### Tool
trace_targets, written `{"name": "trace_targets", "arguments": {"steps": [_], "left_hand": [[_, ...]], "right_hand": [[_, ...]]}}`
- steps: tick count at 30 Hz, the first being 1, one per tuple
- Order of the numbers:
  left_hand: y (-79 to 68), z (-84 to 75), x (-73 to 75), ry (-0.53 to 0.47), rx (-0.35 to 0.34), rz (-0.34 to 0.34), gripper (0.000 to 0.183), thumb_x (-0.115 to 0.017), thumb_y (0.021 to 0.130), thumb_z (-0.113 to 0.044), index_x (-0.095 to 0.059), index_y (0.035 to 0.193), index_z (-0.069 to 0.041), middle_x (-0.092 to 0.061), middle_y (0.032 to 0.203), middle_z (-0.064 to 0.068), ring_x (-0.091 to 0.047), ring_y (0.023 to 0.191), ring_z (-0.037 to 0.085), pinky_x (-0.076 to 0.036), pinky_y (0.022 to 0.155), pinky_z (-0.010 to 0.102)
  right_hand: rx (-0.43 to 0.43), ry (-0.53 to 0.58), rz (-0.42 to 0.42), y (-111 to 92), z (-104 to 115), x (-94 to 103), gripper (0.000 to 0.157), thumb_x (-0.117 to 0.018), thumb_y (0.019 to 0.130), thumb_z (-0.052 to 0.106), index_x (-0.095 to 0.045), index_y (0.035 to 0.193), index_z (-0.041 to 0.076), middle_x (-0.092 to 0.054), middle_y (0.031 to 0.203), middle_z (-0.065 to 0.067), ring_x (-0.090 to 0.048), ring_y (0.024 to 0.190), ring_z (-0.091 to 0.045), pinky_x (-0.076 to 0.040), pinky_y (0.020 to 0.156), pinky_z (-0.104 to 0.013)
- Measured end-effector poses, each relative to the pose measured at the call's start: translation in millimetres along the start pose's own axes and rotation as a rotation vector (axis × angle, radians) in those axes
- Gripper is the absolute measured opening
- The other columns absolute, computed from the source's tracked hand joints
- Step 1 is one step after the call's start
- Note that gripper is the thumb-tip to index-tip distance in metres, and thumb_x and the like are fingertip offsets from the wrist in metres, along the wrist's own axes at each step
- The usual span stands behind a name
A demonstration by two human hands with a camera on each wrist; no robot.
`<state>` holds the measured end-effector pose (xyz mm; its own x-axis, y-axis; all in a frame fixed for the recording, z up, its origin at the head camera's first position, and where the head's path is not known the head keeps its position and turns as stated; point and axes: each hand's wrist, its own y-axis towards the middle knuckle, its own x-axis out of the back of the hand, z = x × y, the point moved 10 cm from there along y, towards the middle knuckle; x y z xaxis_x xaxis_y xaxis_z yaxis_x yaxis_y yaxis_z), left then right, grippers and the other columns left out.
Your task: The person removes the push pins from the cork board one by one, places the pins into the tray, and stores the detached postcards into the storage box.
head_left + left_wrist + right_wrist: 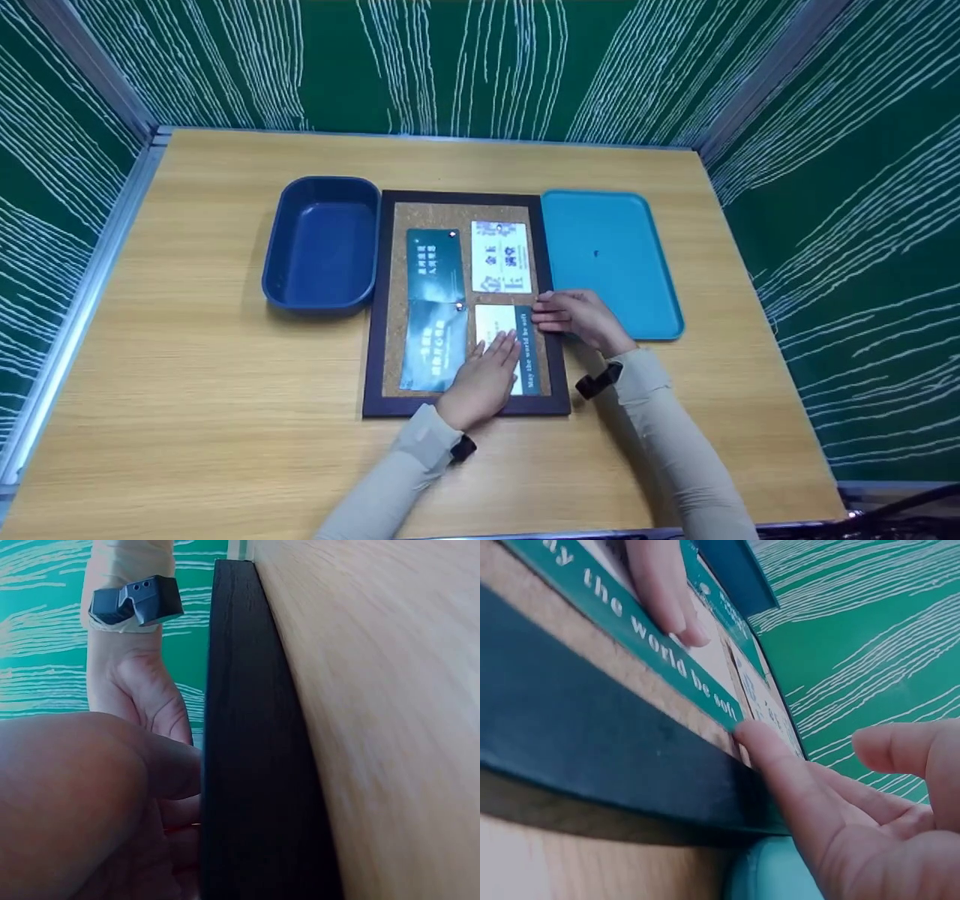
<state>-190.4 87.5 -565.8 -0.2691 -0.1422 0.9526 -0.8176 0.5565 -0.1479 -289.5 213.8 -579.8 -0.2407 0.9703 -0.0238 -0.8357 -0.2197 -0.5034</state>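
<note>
My left hand (480,379) lies with its fingers straight on a white and green card (529,367) at the near right of a dark-framed cork board (431,215). The card's green strip reads "May the world be soft". My right hand (581,319) reaches over the frame's right side, fingers extended; in the right wrist view one fingertip (748,733) touches the card's corner. Two green cards (435,266) stand in a column on the left, and a white printed card (501,270) is at the upper right. Small pins (459,306) show at the tops of these three.
A deep blue bin (322,304) stands against the board's left side. On the right, a flat turquoise tray (615,292) adjoins the frame, with a tiny dark item (596,253) on it. Green panels with white streaks (487,67) surround the wooden table (187,390).
</note>
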Motion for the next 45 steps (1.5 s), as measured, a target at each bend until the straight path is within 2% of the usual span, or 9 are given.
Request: {"name": "trace_targets", "arguments": {"steps": [6,13,21,26,34,40,45], "left_hand": [[0.6,0.1,1.6,-0.010,0.006,0.002,0.053,-0.040,0.103,-0.028,-0.031,0.150,-0.007,-0.022,0.160,0.008,-0.020,0.148,0.021,-0.022,0.120,0.043],[0.7,1.7,1.2,-0.007,0.010,-0.006,0.053,-0.041,0.103,-0.028,-0.032,0.150,-0.007,-0.023,0.159,0.008,-0.020,0.148,0.022,-0.023,0.120,0.043],[0.6,3.8,-0.4,-0.033,0.017,0.003,0.053,-0.041,0.103,-0.029,-0.031,0.150,-0.007,-0.020,0.160,0.009,-0.019,0.148,0.023,-0.021,0.120,0.044],[0.5,2.4,0.0,-0.007,0.009,0.006,0.053,-0.041,0.103,-0.029,-0.031,0.150,-0.007,-0.021,0.160,0.008,-0.019,0.148,0.022,-0.022,0.120,0.042],[0.5,1.0,0.1,0.013,-0.007,-0.006,0.052,-0.041,0.102,-0.028,-0.033,0.149,-0.006,-0.022,0.160,0.009,-0.020,0.148,0.021,-0.024,0.119,0.042],[0.7,0.8,-1.2,0.002,-0.013,-0.010,0.053,-0.041,0.103,-0.028,-0.033,0.149,-0.005,-0.022,0.159,0.009,-0.021,0.148,0.022,-0.025,0.119,0.043],[1.1,0.6,-1.8,0.004,-0.013,-0.009,0.053,-0.041,0.103,-0.028,-0.033,0.149,-0.005,-0.022,0.159,0.009,-0.021,0.148,0.022,-0.025,0.119,0.043]], "right_hand": [[-0.018,0.021,-0.011,1,0,0.9,0.041,-0.051,0.099,0.016,-0.050,0.131,-0.009,-0.067,0.117,-0.019,-0.071,0.094,-0.018,-0.056,0.087,-0.031],[-0.040,0.052,-0.010,0,1,-0.1,0.042,-0.053,0.098,0.014,-0.049,0.131,-0.010,-0.069,0.110,-0.013,-0.071,0.093,-0.016,-0.056,0.088,-0.028],[-0.022,0.042,0.029,2,1,-2.6,0.043,-0.054,0.098,0.014,-0.047,0.132,-0.012,-0.068,0.115,-0.016,-0.070,0.098,-0.016,-0.055,0.090,-0.026],[0.021,-0.023,0.029,0,2,-4.1,0.045,-0.056,0.097,0.014,-0.047,0.133,-0.013,-0.068,0.115,-0.016,-0.069,0.098,-0.014,-0.053,0.092,-0.026],[0.060,-0.180,-0.006,-1,4,-9.3,0.044,-0.059,0.095,0.012,-0.050,0.133,-0.010,-0.061,0.125,-0.024,-0.068,0.097,-0.012,-0.054,0.091,-0.028],[0.036,-0.194,-0.038,-2,2,-9.9,0.039,-0.060,0.094,0.010,-0.055,0.129,-0.007,-0.058,0.125,-0.025,-0.069,0.097,-0.016,-0.055,0.089,-0.030],[0.048,-0.207,-0.044,-3,0,-12.0,0.037,-0.059,0.094,0.008,-0.056,0.127,-0.010,-0.061,0.117,-0.021,-0.069,0.089,-0.014,-0.057,0.084,-0.029]]}}
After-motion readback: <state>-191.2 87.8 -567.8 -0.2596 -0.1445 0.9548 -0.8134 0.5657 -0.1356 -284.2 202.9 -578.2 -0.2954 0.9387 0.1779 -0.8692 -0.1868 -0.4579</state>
